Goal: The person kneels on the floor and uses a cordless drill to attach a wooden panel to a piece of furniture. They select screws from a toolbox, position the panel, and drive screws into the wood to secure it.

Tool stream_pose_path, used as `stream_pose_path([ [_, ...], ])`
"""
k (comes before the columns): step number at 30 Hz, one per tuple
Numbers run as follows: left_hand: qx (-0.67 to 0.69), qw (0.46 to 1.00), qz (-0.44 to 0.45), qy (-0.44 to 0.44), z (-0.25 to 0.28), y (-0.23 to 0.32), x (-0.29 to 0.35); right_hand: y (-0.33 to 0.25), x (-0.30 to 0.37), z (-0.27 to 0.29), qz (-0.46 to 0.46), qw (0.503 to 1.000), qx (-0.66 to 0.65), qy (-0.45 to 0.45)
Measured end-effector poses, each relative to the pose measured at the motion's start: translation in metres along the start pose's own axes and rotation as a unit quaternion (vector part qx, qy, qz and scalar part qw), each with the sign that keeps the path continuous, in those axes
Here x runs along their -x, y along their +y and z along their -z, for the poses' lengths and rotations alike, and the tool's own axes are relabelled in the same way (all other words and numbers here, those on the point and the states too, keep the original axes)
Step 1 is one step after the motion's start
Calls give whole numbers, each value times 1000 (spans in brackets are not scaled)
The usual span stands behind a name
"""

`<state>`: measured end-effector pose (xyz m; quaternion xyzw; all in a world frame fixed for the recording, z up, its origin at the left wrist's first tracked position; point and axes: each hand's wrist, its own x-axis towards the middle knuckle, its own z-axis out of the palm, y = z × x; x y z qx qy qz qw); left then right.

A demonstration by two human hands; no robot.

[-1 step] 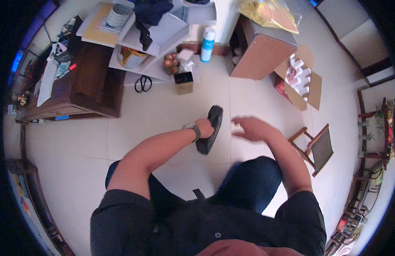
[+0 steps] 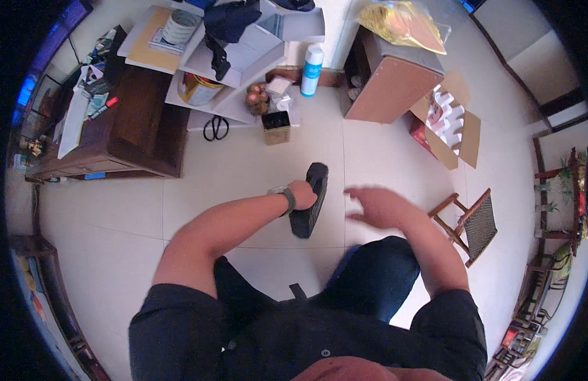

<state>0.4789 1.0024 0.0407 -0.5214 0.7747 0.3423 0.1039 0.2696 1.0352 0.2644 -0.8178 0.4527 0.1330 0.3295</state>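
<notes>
I am low over a pale tiled floor with both arms stretched forward. My left hand (image 2: 301, 193), with a grey band on its wrist, is closed around a black shoe (image 2: 310, 204) that stands on its edge on the tiles. My right hand (image 2: 375, 206) hovers just right of the shoe with its fingers spread and nothing in it; it looks slightly blurred. My dark blue trouser knee (image 2: 373, 273) is below it.
A dark wooden cabinet (image 2: 141, 120) stands at the left, next to a tipped white shelf (image 2: 236, 60) with a paint can (image 2: 195, 89). Black scissors (image 2: 215, 127), a small box (image 2: 276, 127) and a white spray bottle (image 2: 311, 62) lie ahead. At the right are an open cardboard box (image 2: 462, 136) and a small wooden folding stool (image 2: 470, 222).
</notes>
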Motion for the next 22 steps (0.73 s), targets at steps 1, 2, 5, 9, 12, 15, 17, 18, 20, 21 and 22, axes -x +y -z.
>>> stream_pose_path([
  [1,-9,998,-56,-27,28,4,28,-40,27,13,2,999,45,0],
  [2,-8,997,-3,-77,47,8,53,-67,41,15,43,996,84,-9],
  [5,45,996,64,-45,79,24,150,-120,46,-4,82,993,10,-89],
  [9,83,982,168,16,103,45,234,-99,22,-70,47,965,-42,-254],
  [12,104,974,202,-17,90,38,262,-105,12,-70,-29,952,-45,-303],
  [15,205,950,231,-53,92,32,285,-97,24,-100,-40,941,-95,-323],
  [17,233,945,224,-50,83,34,294,-99,35,-101,-48,932,-103,-345],
  [18,243,944,216,-48,82,27,301,-103,38,-104,-84,924,-131,-349],
  [20,267,934,238,-26,70,25,316,-89,56,-133,-153,901,-183,-362],
  [21,281,927,247,-9,63,29,327,-85,69,-145,-161,891,-259,-337],
  [22,291,922,254,12,52,31,329,-94,71,-118,-154,895,-246,-339],
])
